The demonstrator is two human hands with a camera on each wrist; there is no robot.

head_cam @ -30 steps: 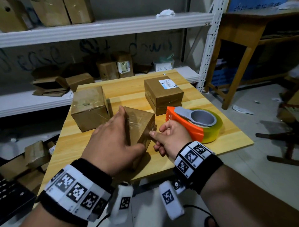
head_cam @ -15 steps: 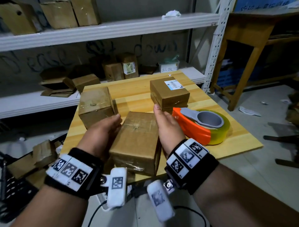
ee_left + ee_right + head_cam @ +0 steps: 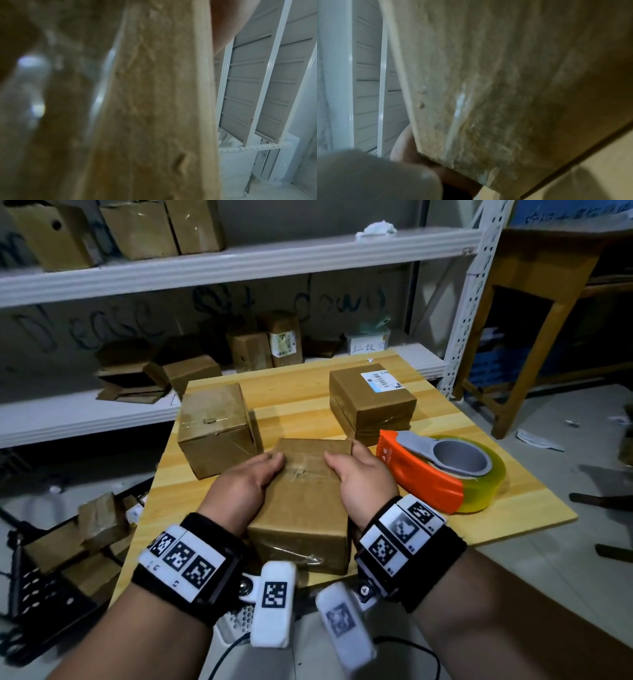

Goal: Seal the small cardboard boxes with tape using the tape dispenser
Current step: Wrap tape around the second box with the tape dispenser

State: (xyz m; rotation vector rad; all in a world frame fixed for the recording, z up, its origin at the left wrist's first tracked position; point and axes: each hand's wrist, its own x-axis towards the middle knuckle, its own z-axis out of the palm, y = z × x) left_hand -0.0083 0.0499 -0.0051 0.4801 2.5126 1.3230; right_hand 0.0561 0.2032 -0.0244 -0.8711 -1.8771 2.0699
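the left hand (image 3: 245,484) and right hand (image 3: 364,479) grasp the nearest box (image 3: 303,508) by its sides, thumbs over its taped top, at the near edge of the table (image 3: 513,508). just right lies the orange tape dispenser (image 3: 442,470). farther back sit a plain box (image 3: 215,428) and a labelled box (image 3: 371,400).

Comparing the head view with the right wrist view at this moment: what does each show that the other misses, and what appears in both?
Head view only: the left hand and right hand holding the near box by its sides, the tape dispenser lying untouched on the table, and two more boxes behind. Right wrist only: a close, blurred look at the wrinkled tape on that box's side. Both: the held box, and white shelving.
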